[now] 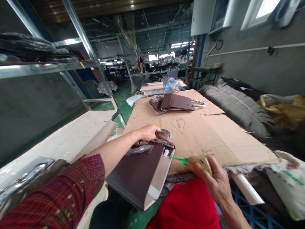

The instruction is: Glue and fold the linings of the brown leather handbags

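Note:
A dark brown bag (pixel 137 170) lies tilted over the near edge of the cardboard-covered table, its pale inner side facing right. At its top my left hand (pixel 149 133) is closed on a bunched brown piece (pixel 164 137) of fabric or lining. My right hand (pixel 214 178) is wrapped round a yellowish glue bottle (pixel 199 163) with a green nozzle. The nozzle tip points left, close to the bag's open edge and a small white tag (pixel 166 153). Whether the tip touches the bag cannot be made out.
More brown bags (pixel 177 102) with plastic-wrapped handles lie farther back on the cardboard (pixel 195 133). Behind them is a blue water jug (pixel 172 85). A metal rack (pixel 71 65) stands left, and grey fabric (pixel 228 108) is heaped right.

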A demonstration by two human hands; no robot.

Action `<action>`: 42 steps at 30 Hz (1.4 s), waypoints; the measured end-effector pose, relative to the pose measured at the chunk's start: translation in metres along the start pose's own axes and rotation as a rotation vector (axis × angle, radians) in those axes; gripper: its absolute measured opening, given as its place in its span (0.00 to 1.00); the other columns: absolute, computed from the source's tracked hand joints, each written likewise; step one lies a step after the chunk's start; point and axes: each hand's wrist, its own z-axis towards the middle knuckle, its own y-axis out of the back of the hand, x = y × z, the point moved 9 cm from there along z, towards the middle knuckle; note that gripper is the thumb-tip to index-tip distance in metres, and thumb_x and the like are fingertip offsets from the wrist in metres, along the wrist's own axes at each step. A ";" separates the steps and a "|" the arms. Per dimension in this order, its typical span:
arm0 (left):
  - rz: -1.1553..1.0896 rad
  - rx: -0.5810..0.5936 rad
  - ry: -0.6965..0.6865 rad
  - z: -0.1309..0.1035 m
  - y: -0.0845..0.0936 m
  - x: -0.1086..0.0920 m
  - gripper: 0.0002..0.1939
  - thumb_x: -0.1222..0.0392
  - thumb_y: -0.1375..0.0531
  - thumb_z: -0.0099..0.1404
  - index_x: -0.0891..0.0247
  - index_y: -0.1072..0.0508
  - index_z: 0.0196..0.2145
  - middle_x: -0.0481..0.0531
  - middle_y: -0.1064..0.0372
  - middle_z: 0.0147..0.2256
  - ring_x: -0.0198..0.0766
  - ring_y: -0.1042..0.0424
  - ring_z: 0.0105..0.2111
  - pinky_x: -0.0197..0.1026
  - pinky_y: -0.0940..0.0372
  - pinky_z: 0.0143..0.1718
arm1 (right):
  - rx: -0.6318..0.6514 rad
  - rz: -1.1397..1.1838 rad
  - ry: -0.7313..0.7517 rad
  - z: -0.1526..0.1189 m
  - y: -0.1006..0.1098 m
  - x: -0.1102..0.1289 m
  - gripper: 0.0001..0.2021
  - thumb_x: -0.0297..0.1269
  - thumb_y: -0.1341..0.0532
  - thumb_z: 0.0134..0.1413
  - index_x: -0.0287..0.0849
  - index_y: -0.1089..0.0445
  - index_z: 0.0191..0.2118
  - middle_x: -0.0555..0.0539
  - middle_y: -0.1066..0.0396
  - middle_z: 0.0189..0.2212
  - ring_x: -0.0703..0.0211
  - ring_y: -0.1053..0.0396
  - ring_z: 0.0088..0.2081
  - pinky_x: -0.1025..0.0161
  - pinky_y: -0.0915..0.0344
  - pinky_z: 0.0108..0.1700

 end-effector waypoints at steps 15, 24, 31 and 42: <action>0.015 -0.022 0.014 -0.001 0.001 0.000 0.12 0.71 0.37 0.49 0.64 0.20 0.33 0.46 0.26 0.26 0.38 0.29 0.31 0.36 0.46 0.30 | 0.112 0.021 0.019 -0.014 -0.010 0.008 0.16 0.55 0.39 0.66 0.47 0.27 0.39 0.54 0.27 0.30 0.57 0.32 0.32 0.63 0.39 0.34; 0.027 -0.003 -0.009 0.000 -0.001 0.000 0.14 0.69 0.35 0.50 0.63 0.18 0.36 0.46 0.23 0.30 0.39 0.28 0.33 0.36 0.44 0.30 | 0.262 0.086 -0.002 -0.026 -0.024 0.010 0.15 0.54 0.40 0.68 0.48 0.28 0.41 0.55 0.27 0.31 0.58 0.31 0.32 0.64 0.38 0.35; 0.010 0.010 -0.026 -0.001 -0.003 -0.003 0.15 0.68 0.36 0.50 0.63 0.18 0.37 0.46 0.22 0.30 0.39 0.27 0.32 0.36 0.44 0.31 | 0.148 0.096 -0.031 -0.035 -0.017 0.019 0.14 0.53 0.40 0.67 0.49 0.27 0.42 0.54 0.27 0.33 0.58 0.31 0.34 0.64 0.38 0.37; 0.055 -0.011 -0.047 0.000 -0.002 -0.006 0.11 0.70 0.35 0.51 0.63 0.19 0.34 0.45 0.24 0.28 0.38 0.28 0.32 0.36 0.48 0.29 | 0.175 -0.008 0.100 -0.029 -0.007 0.024 0.12 0.50 0.39 0.67 0.48 0.27 0.42 0.53 0.26 0.31 0.58 0.30 0.30 0.65 0.36 0.32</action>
